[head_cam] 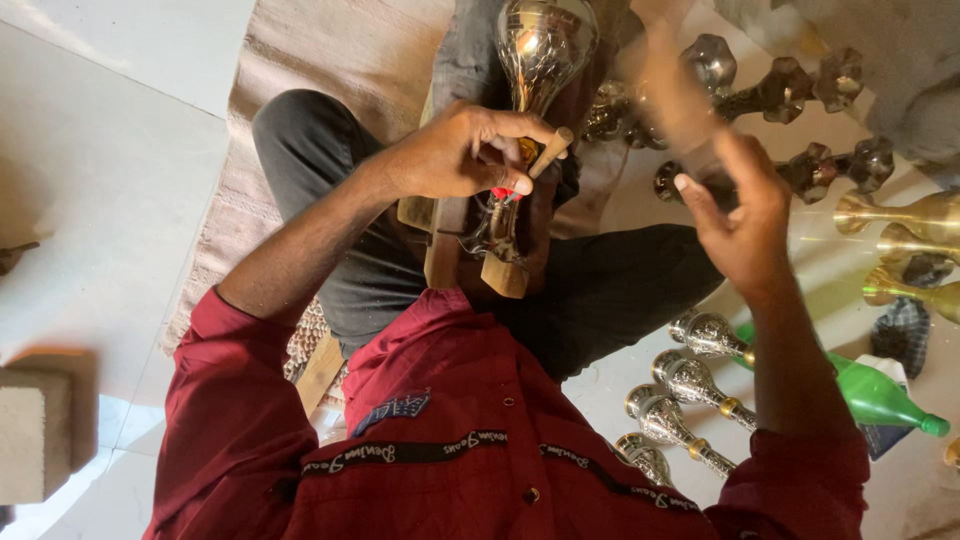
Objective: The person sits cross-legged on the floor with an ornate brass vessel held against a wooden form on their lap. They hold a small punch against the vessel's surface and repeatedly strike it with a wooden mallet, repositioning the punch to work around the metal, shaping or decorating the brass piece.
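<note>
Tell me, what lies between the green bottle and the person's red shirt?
A row of silver engraved vases lying on the floor, between green bottle and red shirt, in the head view.

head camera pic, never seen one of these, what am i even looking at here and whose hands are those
This is one picture from a camera worn on a person's head, looking down at their own lap, so the red shirt at the bottom is the wearer's. They sit on a woven mat on a pale floor.

The left hand grips a thin tool with a wooden handle, pressed against a shiny metal vase propped on a wooden block between the legs. The right hand is raised and blurred; whether it holds anything is unclear.

On the floor to the right lie more silver vases, some brass-coloured ones and a green plastic bottle.
</note>
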